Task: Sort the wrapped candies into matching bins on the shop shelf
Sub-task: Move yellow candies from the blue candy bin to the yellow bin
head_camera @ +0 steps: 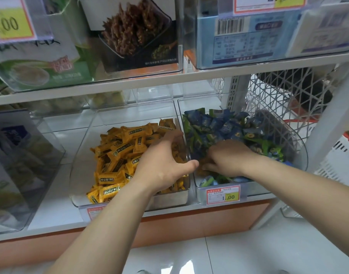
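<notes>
At the orange bin (169,200) rim, left hand (161,165) fingers released — right hand (229,157) fingers buried, grasp untellable

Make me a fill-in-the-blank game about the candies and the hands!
1. The left hand is over the orange candies, which lie to the ____ of the blue candies.
2. Among the blue candies by the right hand lie ____ ones.
3. The price tag below the blue candies says ____.
Missing words: left; green; 1.00.
</notes>
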`<state>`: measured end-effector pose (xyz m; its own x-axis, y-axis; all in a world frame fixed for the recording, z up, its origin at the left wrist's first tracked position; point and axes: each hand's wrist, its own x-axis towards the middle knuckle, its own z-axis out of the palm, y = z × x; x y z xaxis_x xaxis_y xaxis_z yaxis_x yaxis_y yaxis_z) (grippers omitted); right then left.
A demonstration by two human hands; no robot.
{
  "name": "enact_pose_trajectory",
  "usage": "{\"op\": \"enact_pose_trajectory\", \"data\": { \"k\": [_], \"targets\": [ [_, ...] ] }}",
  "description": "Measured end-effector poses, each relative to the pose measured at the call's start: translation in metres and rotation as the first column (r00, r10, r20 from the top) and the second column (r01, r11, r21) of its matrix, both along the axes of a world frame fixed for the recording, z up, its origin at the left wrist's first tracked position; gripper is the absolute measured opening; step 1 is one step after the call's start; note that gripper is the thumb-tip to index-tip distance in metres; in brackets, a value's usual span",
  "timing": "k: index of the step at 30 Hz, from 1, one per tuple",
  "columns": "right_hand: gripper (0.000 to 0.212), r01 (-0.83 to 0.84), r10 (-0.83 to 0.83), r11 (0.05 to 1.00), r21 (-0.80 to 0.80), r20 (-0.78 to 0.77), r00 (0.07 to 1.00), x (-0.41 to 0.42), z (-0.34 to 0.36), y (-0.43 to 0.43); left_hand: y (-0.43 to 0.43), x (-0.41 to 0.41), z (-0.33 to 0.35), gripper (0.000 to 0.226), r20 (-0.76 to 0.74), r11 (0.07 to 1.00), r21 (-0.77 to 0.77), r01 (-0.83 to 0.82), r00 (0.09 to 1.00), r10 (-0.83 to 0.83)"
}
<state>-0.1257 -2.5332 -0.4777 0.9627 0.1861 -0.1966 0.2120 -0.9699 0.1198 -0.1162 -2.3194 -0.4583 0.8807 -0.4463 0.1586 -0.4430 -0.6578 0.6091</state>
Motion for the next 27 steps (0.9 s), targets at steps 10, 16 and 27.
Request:
{"op": "enact_pose_trajectory", "data": {
  "k": [10, 16, 27],
  "targets": [
    [0.094, 0.153, -0.114, 0.974, 0.167, -0.224, 0.968, 0.020, -0.003, 0.000, -0.001, -0.001, -0.001, 0.080, 0.004, 1.000, 0.025, -0.010, 1.000, 0.010],
    [0.057, 0.103, -0.090, 0.992, 0.067, -0.175, 0.980, 0.022, -0.001, 0.000, -0.001, -0.001, -0.001, 0.080, 0.005, 1.000, 0.030, -0.010, 1.000, 0.009],
    [0.058, 0.062, -0.060, 0.998, 0.031, -0.065, 0.996, 0.021, -0.010, 0.000, -0.001, 0.000, -0.003, 0.082, 0.013, 0.999, 0.033, -0.002, 1.000, 0.001]
  ]
}}
